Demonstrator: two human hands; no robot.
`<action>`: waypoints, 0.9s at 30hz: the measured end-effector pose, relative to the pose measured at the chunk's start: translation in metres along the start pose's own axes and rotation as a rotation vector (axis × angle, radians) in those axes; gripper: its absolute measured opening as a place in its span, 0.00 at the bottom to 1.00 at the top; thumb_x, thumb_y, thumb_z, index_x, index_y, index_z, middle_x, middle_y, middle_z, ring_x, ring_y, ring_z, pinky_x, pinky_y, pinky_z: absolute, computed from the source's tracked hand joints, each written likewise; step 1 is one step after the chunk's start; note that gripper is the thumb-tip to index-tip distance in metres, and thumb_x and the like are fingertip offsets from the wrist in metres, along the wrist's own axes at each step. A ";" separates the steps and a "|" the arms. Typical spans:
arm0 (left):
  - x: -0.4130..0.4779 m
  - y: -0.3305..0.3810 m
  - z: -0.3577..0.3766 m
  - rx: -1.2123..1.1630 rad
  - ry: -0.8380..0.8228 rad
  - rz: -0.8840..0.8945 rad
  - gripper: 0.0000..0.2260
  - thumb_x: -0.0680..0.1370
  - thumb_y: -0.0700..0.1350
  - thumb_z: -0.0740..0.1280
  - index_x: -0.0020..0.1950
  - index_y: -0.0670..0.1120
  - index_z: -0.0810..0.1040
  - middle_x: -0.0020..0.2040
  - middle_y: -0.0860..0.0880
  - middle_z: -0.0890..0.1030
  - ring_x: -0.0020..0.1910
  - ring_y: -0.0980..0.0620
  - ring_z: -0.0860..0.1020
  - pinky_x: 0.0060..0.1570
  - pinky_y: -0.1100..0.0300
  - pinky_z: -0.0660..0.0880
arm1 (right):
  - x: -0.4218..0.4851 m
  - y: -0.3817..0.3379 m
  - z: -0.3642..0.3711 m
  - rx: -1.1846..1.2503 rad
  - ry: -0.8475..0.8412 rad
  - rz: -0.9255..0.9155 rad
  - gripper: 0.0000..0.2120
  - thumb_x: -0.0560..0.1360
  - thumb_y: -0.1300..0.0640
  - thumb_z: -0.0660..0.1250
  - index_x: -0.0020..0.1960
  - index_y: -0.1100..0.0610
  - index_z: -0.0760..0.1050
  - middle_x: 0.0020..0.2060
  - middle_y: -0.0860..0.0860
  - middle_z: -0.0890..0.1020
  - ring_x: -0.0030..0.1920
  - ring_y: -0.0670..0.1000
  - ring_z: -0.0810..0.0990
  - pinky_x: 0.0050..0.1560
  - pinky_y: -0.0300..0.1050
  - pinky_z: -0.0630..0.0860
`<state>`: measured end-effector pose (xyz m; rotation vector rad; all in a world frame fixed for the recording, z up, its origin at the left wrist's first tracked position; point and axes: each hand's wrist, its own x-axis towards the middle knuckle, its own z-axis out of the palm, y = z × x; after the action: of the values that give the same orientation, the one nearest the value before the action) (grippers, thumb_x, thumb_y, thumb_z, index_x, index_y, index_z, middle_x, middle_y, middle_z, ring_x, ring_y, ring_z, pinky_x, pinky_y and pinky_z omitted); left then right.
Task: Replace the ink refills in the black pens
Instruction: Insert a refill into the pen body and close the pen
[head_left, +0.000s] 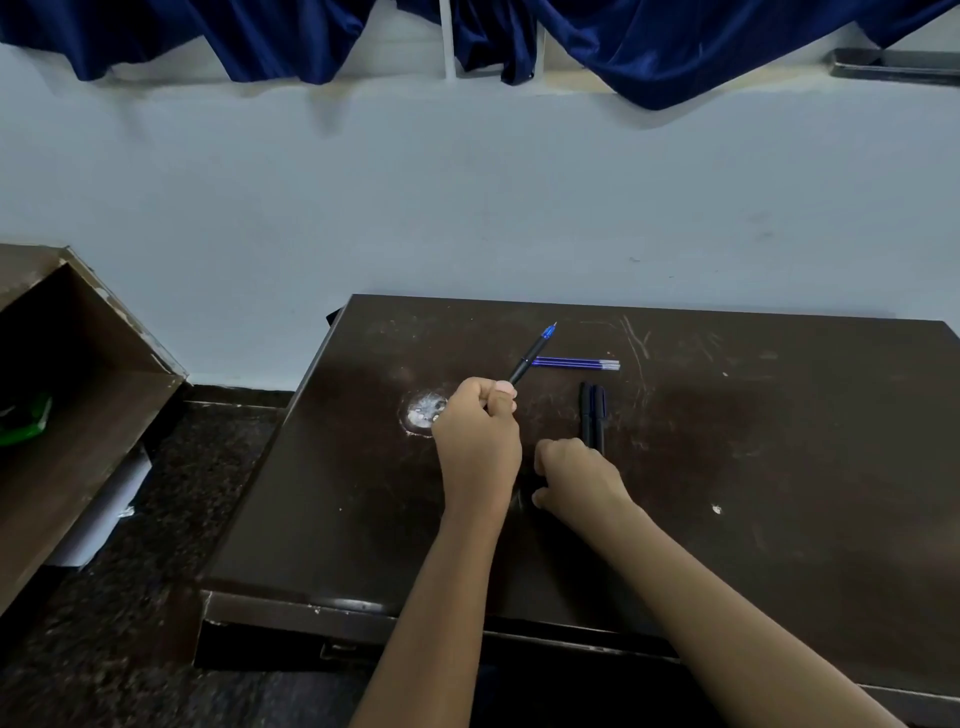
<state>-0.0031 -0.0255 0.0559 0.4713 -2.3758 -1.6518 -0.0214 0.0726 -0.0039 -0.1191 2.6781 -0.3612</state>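
Two black pens (592, 415) lie side by side on the desk (779, 441), blue refills (576, 364) just beyond them. Now the left hand (478, 431) grips a third pen (525, 362), tip raised. The right hand (576, 478) is curled at the pair's near ends, and I can't tell if it holds anything.

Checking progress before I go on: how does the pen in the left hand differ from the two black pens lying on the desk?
The held pen is lifted and tilted in the left hand; the two black pens lie flat on the desk, side by side. The held pen shows a blue tip; the two show none. All have black barrels.
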 end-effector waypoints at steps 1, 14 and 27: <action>0.000 0.000 -0.001 0.022 -0.007 -0.006 0.09 0.78 0.36 0.60 0.44 0.42 0.78 0.33 0.54 0.76 0.29 0.68 0.74 0.28 0.76 0.68 | 0.002 0.002 0.001 0.029 -0.001 0.002 0.13 0.74 0.57 0.68 0.57 0.56 0.71 0.52 0.53 0.78 0.50 0.53 0.79 0.49 0.48 0.79; -0.003 0.006 -0.004 0.110 -0.053 -0.056 0.04 0.79 0.43 0.64 0.45 0.50 0.74 0.36 0.59 0.73 0.44 0.53 0.74 0.61 0.42 0.69 | -0.001 0.051 -0.075 0.960 0.632 -0.054 0.09 0.75 0.63 0.64 0.45 0.50 0.80 0.42 0.53 0.82 0.40 0.49 0.75 0.43 0.43 0.72; -0.003 -0.001 0.003 0.094 -0.109 -0.062 0.04 0.78 0.43 0.65 0.45 0.51 0.75 0.37 0.56 0.76 0.43 0.52 0.75 0.60 0.42 0.70 | -0.012 0.049 -0.090 0.862 0.604 -0.191 0.11 0.76 0.65 0.63 0.44 0.51 0.79 0.46 0.53 0.83 0.44 0.53 0.77 0.49 0.48 0.74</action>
<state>-0.0015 -0.0224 0.0537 0.4872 -2.5520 -1.6360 -0.0510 0.1422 0.0661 0.0052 2.7824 -1.7997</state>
